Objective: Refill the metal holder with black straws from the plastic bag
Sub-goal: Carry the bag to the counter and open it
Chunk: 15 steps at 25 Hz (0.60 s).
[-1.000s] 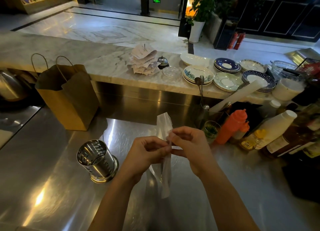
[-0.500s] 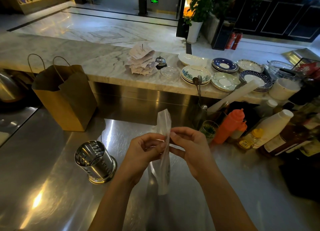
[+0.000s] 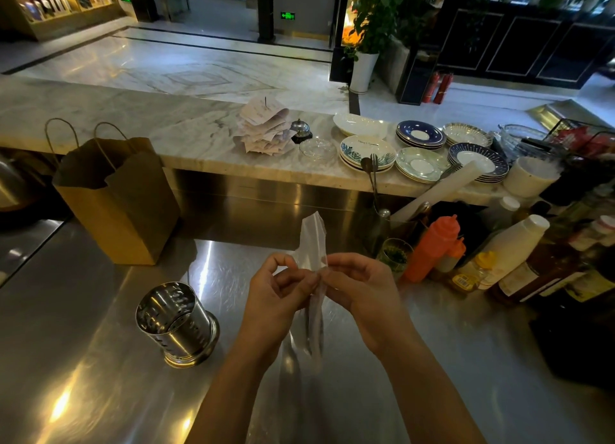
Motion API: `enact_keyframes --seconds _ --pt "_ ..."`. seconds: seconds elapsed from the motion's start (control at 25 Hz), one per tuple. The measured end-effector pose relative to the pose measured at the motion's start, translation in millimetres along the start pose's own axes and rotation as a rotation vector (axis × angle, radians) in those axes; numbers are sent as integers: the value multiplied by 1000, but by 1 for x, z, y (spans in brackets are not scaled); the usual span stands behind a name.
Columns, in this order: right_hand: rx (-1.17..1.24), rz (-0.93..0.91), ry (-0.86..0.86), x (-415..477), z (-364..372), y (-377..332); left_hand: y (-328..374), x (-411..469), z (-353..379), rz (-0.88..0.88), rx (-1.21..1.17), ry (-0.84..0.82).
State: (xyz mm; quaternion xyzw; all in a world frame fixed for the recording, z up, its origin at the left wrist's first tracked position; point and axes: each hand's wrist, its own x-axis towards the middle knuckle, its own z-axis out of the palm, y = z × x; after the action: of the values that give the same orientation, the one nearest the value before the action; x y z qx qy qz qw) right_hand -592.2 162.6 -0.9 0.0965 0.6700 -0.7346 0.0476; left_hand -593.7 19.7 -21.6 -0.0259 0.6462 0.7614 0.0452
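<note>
Head cam: compared with a second ago, the two hands have eased apart a bit at the neck of the bag (image 3: 312, 240). The loose top flap now stands taller and straighter above the fingers, and the whole thing sits slightly higher in view. The left hand (image 3: 276, 297) has thumb and forefinger curled into a ring, pinching the plastic on its side. The right hand (image 3: 362, 290) pinches the opposite edge, with its other fingers loosely curled.

To me that reads as working the mouth open, so the refill hasn't really started. There's a dark streak (image 3: 316, 325) in the lower bag hanging under the hands, probably the straws, but it's too dim to be sure.

The holder (image 3: 176, 320) hasn't budged. It's on the steel counter (image 3: 100, 387) at about 8 o'clock from the hands, well apart from them, with nothing poking out the top. The paper sack (image 3: 123, 204) is at 10 o'clock and the sauce bottles (image 3: 432, 247) are at 2 o'clock.
</note>
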Motion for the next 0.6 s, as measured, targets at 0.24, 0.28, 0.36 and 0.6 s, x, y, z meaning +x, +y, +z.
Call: enact_keyframes --seconds 0.24,0.28,0.36,0.6 --pt "122 -7 12 0 -2 -5 1 -3 5 -43 -137 -24" --pt "135 -9 20 0 -3 -5 1 -3 4 -55 -174 -18" --pt "113 -28 36 0 -2 -5 -1 -1 3 -47 -177 17" --pt "-75 -104 43 -2 0 1 3 -1 2 72 239 -4"
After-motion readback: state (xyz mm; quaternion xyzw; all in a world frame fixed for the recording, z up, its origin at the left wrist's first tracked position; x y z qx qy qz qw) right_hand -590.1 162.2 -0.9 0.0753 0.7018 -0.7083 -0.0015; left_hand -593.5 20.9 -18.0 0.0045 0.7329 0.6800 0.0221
